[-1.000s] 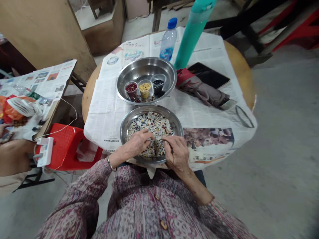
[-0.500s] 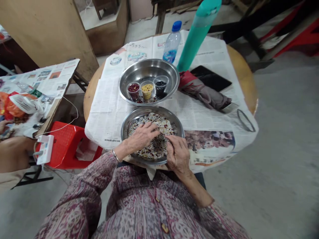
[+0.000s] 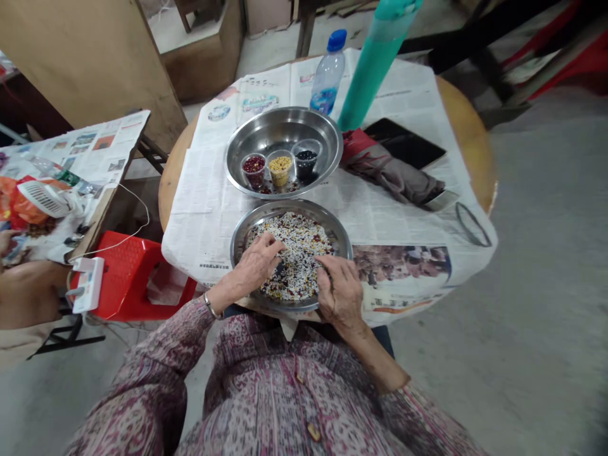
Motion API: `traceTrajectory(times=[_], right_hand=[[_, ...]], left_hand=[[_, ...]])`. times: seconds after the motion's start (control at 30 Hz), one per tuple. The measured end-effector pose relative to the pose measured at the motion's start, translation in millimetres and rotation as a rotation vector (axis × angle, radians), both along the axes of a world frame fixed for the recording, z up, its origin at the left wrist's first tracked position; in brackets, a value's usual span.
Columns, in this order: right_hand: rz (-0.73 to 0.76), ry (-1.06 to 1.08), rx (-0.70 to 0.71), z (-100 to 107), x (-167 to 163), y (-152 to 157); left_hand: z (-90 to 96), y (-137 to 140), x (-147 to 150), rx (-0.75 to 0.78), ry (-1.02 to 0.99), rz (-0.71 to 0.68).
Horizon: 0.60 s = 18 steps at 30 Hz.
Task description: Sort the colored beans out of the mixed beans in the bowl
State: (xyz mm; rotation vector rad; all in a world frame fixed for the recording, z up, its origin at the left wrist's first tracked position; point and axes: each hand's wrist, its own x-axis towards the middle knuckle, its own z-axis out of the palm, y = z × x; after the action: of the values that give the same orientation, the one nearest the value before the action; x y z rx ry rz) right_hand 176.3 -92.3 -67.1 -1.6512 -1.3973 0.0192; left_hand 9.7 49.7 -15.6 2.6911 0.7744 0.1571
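A shallow steel basin (image 3: 340, 235) at the table's near edge holds a spread of mixed grains (image 3: 304, 244), white with dark red, yellow and black beans among them. Over the basin's left part is my left hand (image 3: 259, 261), its fingers curled and drawn together above the grains. My right hand (image 3: 341, 291) rests at the right rim, fingers bent in toward the thumb. Whatever either hand pinches is too small or hidden to see. Behind, a larger steel basin (image 3: 266, 130) holds three clear cups: red beans (image 3: 253, 166), yellow beans (image 3: 280, 166) and black beans (image 3: 306, 158).
Newspaper (image 3: 199, 202) covers the round table. A water bottle (image 3: 327, 76), a green bottle (image 3: 373, 69), a folded umbrella (image 3: 394, 170) and a dark tablet (image 3: 406, 142) stand or lie behind and right. At left are a red stool (image 3: 123, 285), a power strip (image 3: 88, 285) and another person's leg (image 3: 31, 294).
My left hand has moved left, away from my right hand, uncovering grains in the middle of the basin. The right hand stays nearly in place. The view has shifted slightly.
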Motion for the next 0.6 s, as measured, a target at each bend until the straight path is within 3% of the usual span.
traceTrajectory(times=[0.17,0.33,0.47,0.6], right_hand=[[0.006,0.000,0.005,-0.4,0.2,0.8],[-0.022,0.009,0.015,1.3,-1.1,1.5],[-0.035,0.019,0.032,1.7,-2.0,1.8],[-0.035,0.026,0.022,1.1,-1.8,1.7]], left_hand=[[-10.3,5.8,32.0,-0.096,-0.139,-0.018],[-2.3,6.1,48.8,-0.154,-0.203,-0.163],[7.6,11.4,48.0,-0.045,-0.095,-0.313],[9.1,20.3,47.1,0.018,0.062,-0.323]])
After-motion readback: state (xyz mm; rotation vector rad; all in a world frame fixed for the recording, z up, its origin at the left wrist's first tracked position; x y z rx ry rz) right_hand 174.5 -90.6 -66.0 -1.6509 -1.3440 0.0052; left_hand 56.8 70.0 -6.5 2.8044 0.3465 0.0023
